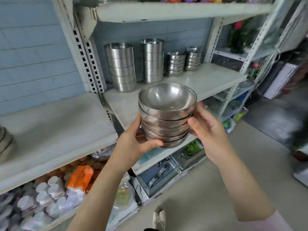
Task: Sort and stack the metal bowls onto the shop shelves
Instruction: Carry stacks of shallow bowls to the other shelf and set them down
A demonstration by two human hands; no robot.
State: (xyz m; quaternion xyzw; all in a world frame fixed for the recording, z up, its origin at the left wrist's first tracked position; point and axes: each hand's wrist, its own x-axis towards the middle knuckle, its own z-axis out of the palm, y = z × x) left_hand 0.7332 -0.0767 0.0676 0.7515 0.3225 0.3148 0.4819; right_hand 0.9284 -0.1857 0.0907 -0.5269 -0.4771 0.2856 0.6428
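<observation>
Holding nested bowl stack (166,117) — both hands, L (133,144) & R (210,130).

I am seeing silver-grey steel on the stack of metal bowls (166,117), white paint on the shelf (208,80), pale blue on the tiled wall (33,60), and bright orange on a packet (81,177) below.

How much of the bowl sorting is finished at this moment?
Done: four stacks stand at the back of the middle shelf. In hand: the left hand and right hand hold a bowl stack before it. Left: setting it down.
</observation>
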